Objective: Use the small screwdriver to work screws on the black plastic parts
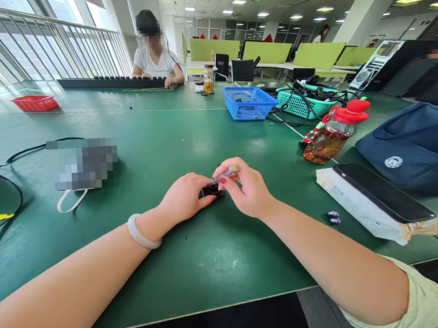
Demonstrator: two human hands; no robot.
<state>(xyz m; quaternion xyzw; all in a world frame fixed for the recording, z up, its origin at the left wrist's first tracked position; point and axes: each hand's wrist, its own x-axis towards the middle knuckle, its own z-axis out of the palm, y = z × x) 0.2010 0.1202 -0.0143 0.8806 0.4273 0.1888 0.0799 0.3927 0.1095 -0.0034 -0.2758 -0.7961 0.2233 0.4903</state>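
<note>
A small black part (213,190) lies on the green table, held steady by my left hand (184,196), whose thumb and fingers close around its left side. My right hand (244,187) grips a slim screwdriver-like tool with a clear purplish handle (227,172) and a tan end cap, pinched between thumb and fingers. The tool leans over the black part, its handle end pointing up and right. Its tip is hidden by my fingers, so I cannot tell whether it touches the part. My hands are close together, almost meeting over the part.
On the right are a red-lidded bottle (328,135), a navy bag (411,147), a phone (387,191) on a tissue pack (347,200) and small dark purple pieces (333,218). Blue (250,105) and teal (300,104) baskets with cables stand behind. A person (155,59) sits opposite.
</note>
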